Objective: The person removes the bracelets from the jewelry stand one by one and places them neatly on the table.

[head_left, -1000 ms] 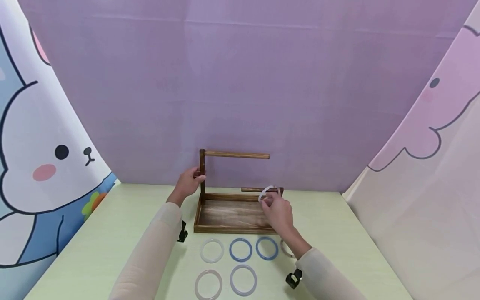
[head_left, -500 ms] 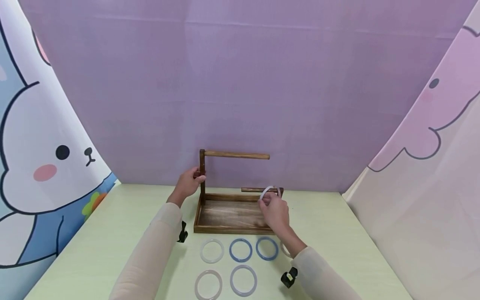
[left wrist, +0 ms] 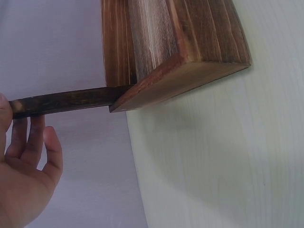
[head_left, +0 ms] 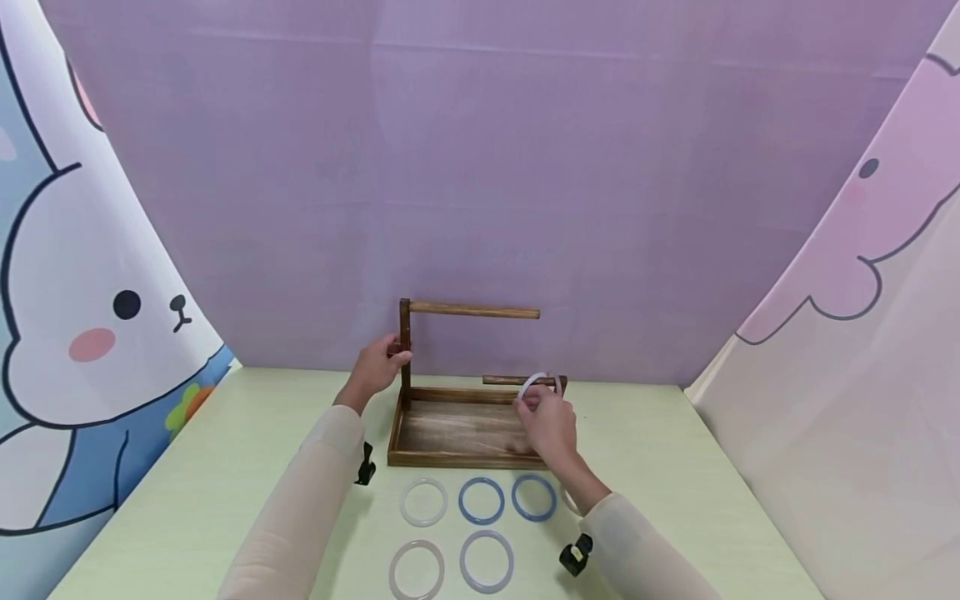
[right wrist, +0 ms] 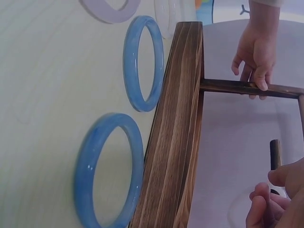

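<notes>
A brown wooden stand has a shallow tray (head_left: 465,460), an upright post (head_left: 405,321) at the left with a long upper bar (head_left: 474,310), and a shorter lower bar (head_left: 498,380) at the right. My left hand (head_left: 372,368) grips the post between thumb and fingers. At the lower bar, my right hand (head_left: 553,429) pinches a pale bangle (head_left: 527,385), which stands upright around the bar. Another pale curved edge shows near that bar's right end, mostly hidden by the hand. In the right wrist view the fingers (right wrist: 259,209) meet the bar's tip.
In front of the tray lie two blue bangles (head_left: 482,521), a whitish bangle (head_left: 423,523), a lavender bangle (head_left: 487,589) and a pinkish bangle (head_left: 393,571). One more bangle (head_left: 567,498) is partly hidden under my right wrist. A purple cloth (head_left: 480,167) hangs behind the table.
My right hand and forearm have shifted slightly left, then stayed nearly still, with the pale bangle held at the lower bar. My left hand has not moved.
</notes>
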Motion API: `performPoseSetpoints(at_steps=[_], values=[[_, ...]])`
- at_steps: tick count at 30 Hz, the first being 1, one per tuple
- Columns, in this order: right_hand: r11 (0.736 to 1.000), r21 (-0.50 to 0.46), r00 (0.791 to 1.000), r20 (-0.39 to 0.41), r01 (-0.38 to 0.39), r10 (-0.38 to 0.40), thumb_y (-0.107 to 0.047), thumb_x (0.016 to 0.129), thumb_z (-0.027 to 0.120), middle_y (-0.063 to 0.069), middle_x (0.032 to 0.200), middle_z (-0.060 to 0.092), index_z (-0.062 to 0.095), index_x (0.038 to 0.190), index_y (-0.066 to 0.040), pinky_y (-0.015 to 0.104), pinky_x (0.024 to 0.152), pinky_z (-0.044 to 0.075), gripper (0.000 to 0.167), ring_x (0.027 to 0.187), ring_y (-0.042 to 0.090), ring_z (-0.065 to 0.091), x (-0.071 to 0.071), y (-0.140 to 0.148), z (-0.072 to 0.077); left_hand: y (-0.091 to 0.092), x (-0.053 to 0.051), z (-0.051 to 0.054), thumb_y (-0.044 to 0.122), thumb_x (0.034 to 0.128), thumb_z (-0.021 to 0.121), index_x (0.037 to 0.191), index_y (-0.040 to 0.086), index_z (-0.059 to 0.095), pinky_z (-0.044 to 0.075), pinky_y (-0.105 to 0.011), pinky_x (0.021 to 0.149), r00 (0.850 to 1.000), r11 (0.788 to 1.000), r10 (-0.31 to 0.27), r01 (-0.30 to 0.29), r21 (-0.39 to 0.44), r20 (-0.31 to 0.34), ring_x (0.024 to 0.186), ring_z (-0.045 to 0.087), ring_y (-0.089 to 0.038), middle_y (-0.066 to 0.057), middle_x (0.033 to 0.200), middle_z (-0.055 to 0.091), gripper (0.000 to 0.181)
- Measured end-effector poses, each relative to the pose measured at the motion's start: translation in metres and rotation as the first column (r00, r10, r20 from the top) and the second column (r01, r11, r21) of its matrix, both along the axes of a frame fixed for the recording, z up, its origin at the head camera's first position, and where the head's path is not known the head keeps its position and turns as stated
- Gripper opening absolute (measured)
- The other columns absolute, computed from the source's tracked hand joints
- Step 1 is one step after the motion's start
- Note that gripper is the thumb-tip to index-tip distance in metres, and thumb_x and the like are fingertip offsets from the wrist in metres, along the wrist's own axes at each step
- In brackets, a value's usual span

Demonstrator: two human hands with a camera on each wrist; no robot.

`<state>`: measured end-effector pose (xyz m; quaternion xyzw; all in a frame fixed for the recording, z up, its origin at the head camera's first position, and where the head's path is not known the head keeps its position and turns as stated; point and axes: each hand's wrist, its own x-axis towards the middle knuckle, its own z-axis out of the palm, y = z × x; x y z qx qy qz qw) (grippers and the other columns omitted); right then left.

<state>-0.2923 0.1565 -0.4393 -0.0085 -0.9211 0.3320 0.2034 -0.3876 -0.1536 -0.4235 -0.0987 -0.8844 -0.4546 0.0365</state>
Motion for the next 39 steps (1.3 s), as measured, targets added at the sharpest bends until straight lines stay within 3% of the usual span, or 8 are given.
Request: performPoseSetpoints(at_steps=[13,25,39], values=[[1.0,-0.008,1.0,-0.015,0.007,-0.007,-0.021,0.09,0.074,0.0,0.088,0.079,0.076,0.096,-0.015,0.034,0.06,0.051,0.009,0.073,0.021,0.07,0.0029,0.0033,-0.0001,-0.0008,0.0005,-0.0004,0.026,0.1073,0.054,0.145,0.005,0.052,0.05,-0.056,0.103,1.0,1.0,-0.004,0.004,-0.007,-0.016,0.126,0.061,-0.04,-0.022,0.139,0.061,0.042],[1.0,-0.005,0.995,-0.096,0.018,-0.018,-0.016,0.087,0.073,0.002,0.085,0.079,0.077,0.096,-0.013,0.037,0.06,0.052,0.01,0.072,0.022,0.072,0.0044,0.0079,-0.0001,-0.0004,0.0012,0.0002,0.026,0.1076,0.053,0.142,0.007,0.054,0.051,-0.055,0.101,1.0,1.0,0.0,-0.001,-0.006,-0.009,0.125,0.061,-0.039,-0.021,0.139,0.061,0.039],[1.0,-0.012,0.991,-0.131,0.014,-0.015,-0.015,0.087,0.073,0.002,0.083,0.079,0.077,0.102,-0.012,0.027,0.053,0.044,0.015,0.059,0.012,0.06,0.0033,0.0084,0.0056,-0.0007,-0.0029,-0.0018,0.026,0.1074,0.054,0.14,0.006,0.056,0.051,-0.055,0.1,1.0,1.0,-0.013,0.013,0.003,-0.023,0.124,0.062,-0.039,-0.022,0.137,0.062,0.038]])
